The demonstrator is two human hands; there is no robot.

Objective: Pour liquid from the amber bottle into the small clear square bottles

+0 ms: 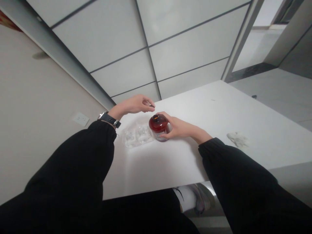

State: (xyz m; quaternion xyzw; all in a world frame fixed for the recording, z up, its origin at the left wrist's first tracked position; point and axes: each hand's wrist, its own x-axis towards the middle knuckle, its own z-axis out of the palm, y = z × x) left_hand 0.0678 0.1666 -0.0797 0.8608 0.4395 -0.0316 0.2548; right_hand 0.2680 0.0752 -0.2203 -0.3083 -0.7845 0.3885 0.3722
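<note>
A dark red, see-through bottle (159, 124) with a pale label stands on the white table, its neck uncovered. My right hand (176, 126) is wrapped round its right side. Above and to the left of the bottle, my left hand (140, 104) pinches a small black cap (152, 106), mostly hidden by the fingers. Just left of the bottle lies a clear plastic tray (130, 139) with compartments; what is in it is hard to make out.
A crumpled white cloth or tissue (238, 139) lies on the right part of the white table (156, 169). Behind the table stand white panelled doors (117, 35). At the left is a wall with a socket (81, 119).
</note>
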